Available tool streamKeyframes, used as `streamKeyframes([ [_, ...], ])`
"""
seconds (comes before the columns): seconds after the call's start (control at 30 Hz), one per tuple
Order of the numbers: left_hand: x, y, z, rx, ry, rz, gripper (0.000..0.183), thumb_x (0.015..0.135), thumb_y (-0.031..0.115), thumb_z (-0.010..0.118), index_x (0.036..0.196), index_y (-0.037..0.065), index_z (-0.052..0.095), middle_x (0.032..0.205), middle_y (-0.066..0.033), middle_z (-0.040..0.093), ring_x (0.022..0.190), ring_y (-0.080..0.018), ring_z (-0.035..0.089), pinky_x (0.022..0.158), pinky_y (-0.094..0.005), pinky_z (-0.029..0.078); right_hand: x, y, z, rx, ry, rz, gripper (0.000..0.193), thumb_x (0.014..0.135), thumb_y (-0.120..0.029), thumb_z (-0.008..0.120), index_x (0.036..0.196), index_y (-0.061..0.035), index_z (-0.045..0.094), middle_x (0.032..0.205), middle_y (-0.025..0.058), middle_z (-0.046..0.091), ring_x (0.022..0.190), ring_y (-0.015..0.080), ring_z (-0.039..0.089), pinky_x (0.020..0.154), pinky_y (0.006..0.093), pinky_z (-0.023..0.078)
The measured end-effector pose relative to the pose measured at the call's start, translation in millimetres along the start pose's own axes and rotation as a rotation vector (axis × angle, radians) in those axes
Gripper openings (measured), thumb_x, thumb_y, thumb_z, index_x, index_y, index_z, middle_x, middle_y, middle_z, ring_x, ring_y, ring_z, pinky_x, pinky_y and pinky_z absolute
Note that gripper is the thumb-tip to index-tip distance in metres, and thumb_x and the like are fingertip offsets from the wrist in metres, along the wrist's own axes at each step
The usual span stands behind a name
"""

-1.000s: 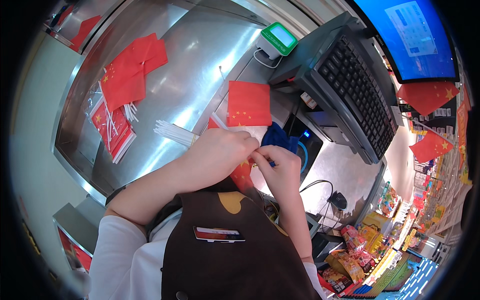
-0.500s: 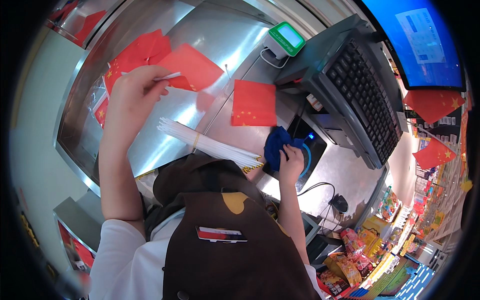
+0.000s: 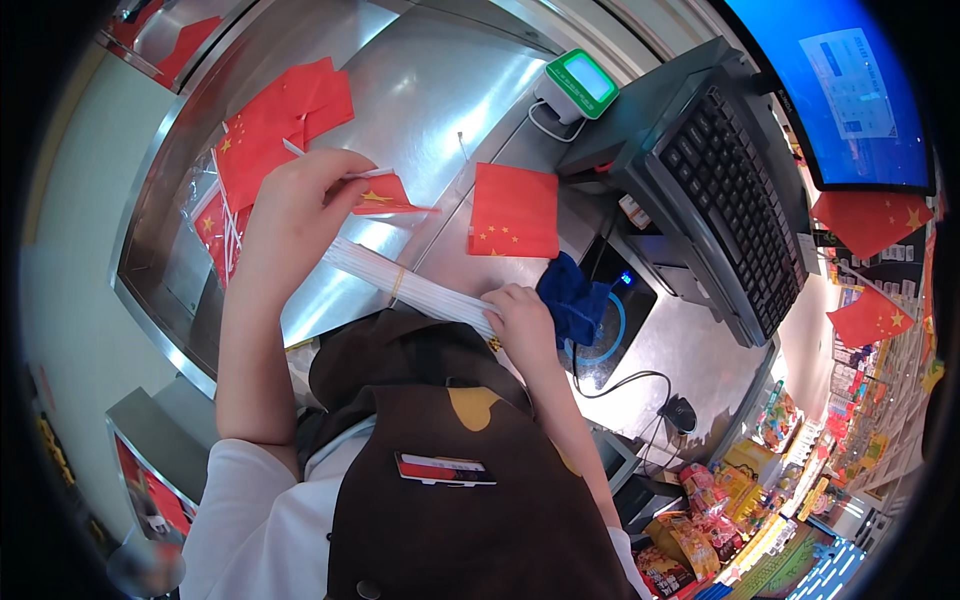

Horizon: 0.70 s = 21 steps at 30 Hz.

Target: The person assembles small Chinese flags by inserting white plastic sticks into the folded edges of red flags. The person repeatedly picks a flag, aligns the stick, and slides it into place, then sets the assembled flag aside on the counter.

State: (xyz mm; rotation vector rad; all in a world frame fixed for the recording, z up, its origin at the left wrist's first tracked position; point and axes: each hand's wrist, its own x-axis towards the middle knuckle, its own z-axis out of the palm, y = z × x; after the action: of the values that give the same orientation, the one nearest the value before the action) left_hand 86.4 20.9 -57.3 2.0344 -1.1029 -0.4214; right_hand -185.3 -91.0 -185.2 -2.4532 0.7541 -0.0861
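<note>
My left hand [image 3: 315, 205] is closed around the thin white stick of a small red flag [image 3: 382, 194], whose cloth with a yellow star hangs out to the right of my fingers. My right hand [image 3: 522, 325] lies over the gold-tipped end of a bundle of white flag sticks [image 3: 400, 283], its fingers curled onto them. A yellowish band goes around the bundle. Beyond it lies a flat stack of red flag cloths [image 3: 514, 212]. Bunched blue cloth [image 3: 573, 300] sits just right of my right hand. Red flags on sticks [image 3: 262, 140] are piled at the left.
A keyboard [image 3: 735, 205] on a dark stand and a monitor [image 3: 850, 100] rise at the right. A green-and-white payment device [image 3: 580, 84] stands at the back. A black pad [image 3: 625, 300] and a cable lie beneath the blue cloth. Packaged snacks [image 3: 715, 510] fill the lower right.
My right hand has left the blue cloth and moved left onto the stick bundle. My left hand has shifted slightly right and down; the red cloth it holds now hangs smaller and lower.
</note>
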Motion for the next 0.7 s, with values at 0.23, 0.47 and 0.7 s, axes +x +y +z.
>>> streamKeyframes([
  [0.23,-11,-55,86,-0.228,0.187,0.075,0.014,0.086,0.003,0.061,0.099,0.002,0.065,0.088,-0.0111,0.066,0.076,-0.0217,0.065,0.067,-0.029,0.05,-5,5,20,-0.088,-0.03,-0.014,0.017,0.079,-0.009,0.056,0.096,-0.0069,0.06,0.089,0.0102,0.06,0.085,0.0292,0.059,0.076,0.038,0.048],
  [0.47,-47,-97,171,-0.477,0.055,-0.217,0.016,0.087,0.004,0.061,0.102,0.003,0.064,0.091,-0.0096,0.065,0.074,-0.0196,0.064,0.067,-0.0284,0.05,-24,6,24,-0.218,0.229,-0.073,0.02,0.077,-0.008,0.054,0.096,-0.004,0.057,0.09,0.0106,0.056,0.087,0.0294,0.055,0.078,0.0383,0.044],
  [0.7,-49,-99,173,-0.248,0.038,-0.075,0.013,0.086,0.007,0.061,0.098,0.005,0.065,0.093,-0.009,0.065,0.075,-0.0246,0.064,0.068,-0.0316,0.051,-57,43,-16,-0.374,0.205,0.117,0.021,0.074,-0.024,0.069,0.088,-0.0107,0.061,0.083,0.0082,0.054,0.081,0.0293,0.051,0.072,0.0406,0.039],
])
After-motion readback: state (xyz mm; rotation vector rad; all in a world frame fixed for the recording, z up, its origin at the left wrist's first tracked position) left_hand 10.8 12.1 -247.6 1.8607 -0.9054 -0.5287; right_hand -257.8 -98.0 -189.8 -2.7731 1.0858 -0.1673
